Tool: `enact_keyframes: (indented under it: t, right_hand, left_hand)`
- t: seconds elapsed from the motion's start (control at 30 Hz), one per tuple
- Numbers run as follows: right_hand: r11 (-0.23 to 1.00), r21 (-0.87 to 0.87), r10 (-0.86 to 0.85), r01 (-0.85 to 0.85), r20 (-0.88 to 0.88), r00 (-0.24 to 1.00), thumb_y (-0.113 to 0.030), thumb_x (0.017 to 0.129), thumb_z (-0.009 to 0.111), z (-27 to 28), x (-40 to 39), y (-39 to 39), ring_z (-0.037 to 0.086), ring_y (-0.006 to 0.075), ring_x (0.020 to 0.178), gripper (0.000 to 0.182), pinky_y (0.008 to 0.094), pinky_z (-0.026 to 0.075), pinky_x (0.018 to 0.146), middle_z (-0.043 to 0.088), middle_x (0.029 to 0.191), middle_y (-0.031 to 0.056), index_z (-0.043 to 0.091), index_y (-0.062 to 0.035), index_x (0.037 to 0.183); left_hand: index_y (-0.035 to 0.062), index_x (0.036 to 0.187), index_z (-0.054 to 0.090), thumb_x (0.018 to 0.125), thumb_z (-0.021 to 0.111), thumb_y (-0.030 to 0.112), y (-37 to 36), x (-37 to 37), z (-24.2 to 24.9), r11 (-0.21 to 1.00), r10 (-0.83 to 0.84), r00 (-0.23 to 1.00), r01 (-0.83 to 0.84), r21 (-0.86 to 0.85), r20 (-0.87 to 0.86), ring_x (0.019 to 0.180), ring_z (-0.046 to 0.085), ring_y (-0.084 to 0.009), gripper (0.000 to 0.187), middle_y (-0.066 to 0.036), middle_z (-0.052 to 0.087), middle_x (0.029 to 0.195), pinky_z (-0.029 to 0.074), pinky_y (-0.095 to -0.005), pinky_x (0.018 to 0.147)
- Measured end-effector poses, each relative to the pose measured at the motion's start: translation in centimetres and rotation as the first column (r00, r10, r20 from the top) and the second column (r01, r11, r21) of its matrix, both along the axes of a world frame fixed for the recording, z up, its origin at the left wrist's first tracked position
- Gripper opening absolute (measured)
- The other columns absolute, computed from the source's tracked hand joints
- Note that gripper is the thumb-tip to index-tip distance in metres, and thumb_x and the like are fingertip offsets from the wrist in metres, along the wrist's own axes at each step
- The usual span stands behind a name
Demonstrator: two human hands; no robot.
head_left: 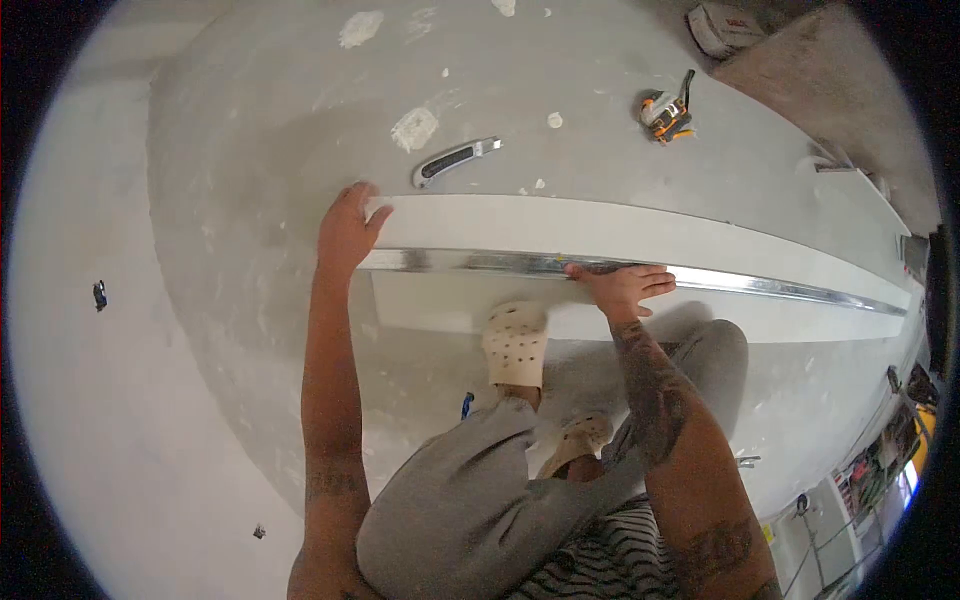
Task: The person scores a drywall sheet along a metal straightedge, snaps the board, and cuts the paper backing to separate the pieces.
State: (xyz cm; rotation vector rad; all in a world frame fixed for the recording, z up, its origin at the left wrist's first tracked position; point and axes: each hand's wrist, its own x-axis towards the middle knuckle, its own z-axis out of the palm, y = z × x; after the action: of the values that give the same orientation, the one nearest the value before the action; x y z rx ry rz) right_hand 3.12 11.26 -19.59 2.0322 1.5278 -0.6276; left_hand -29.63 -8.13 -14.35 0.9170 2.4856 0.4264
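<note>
A long white board strip (520, 215) lies on the grey floor, with a shiny metal profile (780, 287) lengthwise along it. My left hand (346, 228) is at the board's upper left corner, its thumb and curled fingers about the edge; the fingertips are partly hidden. On the metal profile my right hand (622, 288) rests flat, fingers stretched out and thumb apart, pressing from above. A grey utility knife (455, 162) with a black grip lies just beyond the board, nearer my left hand.
An orange and black tape measure (665, 115) sits farther off on the floor. My beige clog (517, 345) stands on the board's near side. At the far right are a cardboard box (725, 28) and a cluttered shelf (865, 480). White wall (90, 400) runs along the left.
</note>
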Motion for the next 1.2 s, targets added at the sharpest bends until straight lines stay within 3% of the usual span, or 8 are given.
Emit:
enact_keyframes:
  t: [0.23, 0.3, 0.33, 0.4, 0.43, 0.5, 0.87, 1.2]
  right_hand:
    - [0.998, -0.023, -0.061, 0.06, -0.064, 0.996, -0.065, 0.035, 0.087, 1.6, -0.5, 0.6, -0.017, 0.0453, 0.14, 0.166, 0.071, 0.014, 0.103, -0.015, 0.148, 0.0346, -0.015, 0.0161, 0.138]
    - [0.997, -0.044, -0.075, 0.071, -0.099, 0.992, -0.067, 0.037, 0.086, 1.8, -0.3, 0.6, -0.019, 0.0459, 0.139, 0.165, 0.0719, 0.012, 0.103, -0.016, 0.148, 0.035, -0.015, 0.0163, 0.138]
    - [0.994, -0.061, -0.095, 0.09, -0.09, 0.991, -0.067, 0.037, 0.086, 2.0, -0.3, 0.5, -0.019, 0.0459, 0.139, 0.165, 0.0719, 0.012, 0.103, -0.016, 0.148, 0.035, -0.015, 0.0163, 0.138]
    - [0.999, -0.024, -0.04, 0.038, -0.099, 0.994, -0.067, 0.037, 0.086, 2.0, -0.4, 0.7, -0.02, 0.0459, 0.139, 0.164, 0.0719, 0.012, 0.103, -0.016, 0.147, 0.0352, -0.014, 0.016, 0.138]
    - [0.999, -0.042, -0.036, 0.032, -0.097, 0.995, -0.067, 0.037, 0.086, 1.9, -0.5, 0.6, -0.02, 0.0459, 0.139, 0.164, 0.0719, 0.012, 0.103, -0.016, 0.147, 0.0352, -0.014, 0.016, 0.138]
    - [0.997, -0.058, -0.05, 0.047, -0.055, 0.997, -0.064, 0.038, 0.088, 1.3, -0.5, 0.6, -0.022, 0.043, 0.139, 0.167, 0.0711, 0.011, 0.104, -0.02, 0.147, 0.0323, -0.023, 0.0123, 0.136]
    - [0.981, -0.189, -0.05, 0.049, 0.0, 0.999, -0.074, 0.044, 0.08, 2.2, -0.6, 1.1, -0.017, 0.0489, 0.138, 0.162, 0.0792, 0.008, 0.095, -0.02, 0.148, 0.0326, -0.019, 0.0133, 0.138]
    - [0.989, 0.134, 0.094, -0.064, -0.233, 0.968, -0.066, 0.047, 0.083, 0.8, 1.3, -0.9, -0.007, 0.0546, 0.137, 0.155, 0.0539, 0.004, 0.114, -0.005, 0.145, 0.0415, -0.009, 0.0201, 0.137]
  left_hand:
    - [0.002, 0.104, 0.06, 0.086, 0.064, 0.032, 1.4, -1.9, -3.2, 0.954, -0.267, 0.962, 0.256, -0.158, -0.056, 0.083, 0.062, -0.0326, 0.035, -0.014, 0.064, 0.103, 0.05, -0.0428, 0.076]
    - [0.0018, 0.101, 0.062, 0.084, 0.066, 0.028, -6.0, -3.0, -7.9, 0.913, -0.382, 0.773, 0.399, -0.079, -0.506, 0.081, 0.063, -0.0321, 0.032, -0.014, 0.065, 0.101, 0.051, -0.0415, 0.075]
    - [0.0018, 0.101, 0.062, 0.084, 0.066, 0.028, -6.5, -2.2, -6.4, 0.904, -0.405, 0.77, 0.417, -0.092, -0.493, 0.081, 0.063, -0.0321, 0.032, -0.014, 0.065, 0.101, 0.051, -0.0415, 0.075]
    - [0.0014, 0.099, 0.063, 0.082, 0.07, 0.023, -6.8, -1.0, -3.0, 0.94, 0.122, 0.992, -0.108, -0.323, 0.023, 0.083, 0.064, -0.0264, 0.029, -0.011, 0.065, 0.099, 0.051, -0.0376, 0.075]
    - [0.0014, 0.099, 0.063, 0.082, 0.07, 0.023, -8.2, -0.9, -3.7, 0.933, 0.128, 0.992, -0.114, -0.34, 0.021, 0.083, 0.064, -0.0264, 0.029, -0.011, 0.065, 0.099, 0.051, -0.0376, 0.075]
    - [0.0028, 0.1, 0.064, 0.08, 0.073, 0.018, -10.1, -0.4, -5.4, 0.976, 0.211, 0.934, -0.217, -0.013, 0.289, 0.084, 0.063, -0.0195, 0.027, -0.009, 0.065, 0.095, 0.051, -0.0336, 0.074]
    - [0.0033, 0.092, 0.067, 0.073, 0.077, 0.015, -9.7, -0.6, -5.9, 0.969, 0.23, 0.934, -0.192, -0.158, 0.273, 0.072, 0.061, -0.0184, 0.025, -0.008, 0.063, 0.082, 0.05, -0.0313, 0.068]
    - [0.0036, 0.081, 0.071, 0.071, 0.076, 0.018, -9.1, -1.2, -5.3, 0.972, 0.195, 0.958, -0.159, -0.175, 0.209, 0.066, 0.057, -0.0149, 0.018, -0.007, 0.064, 0.073, 0.046, -0.0287, 0.062]
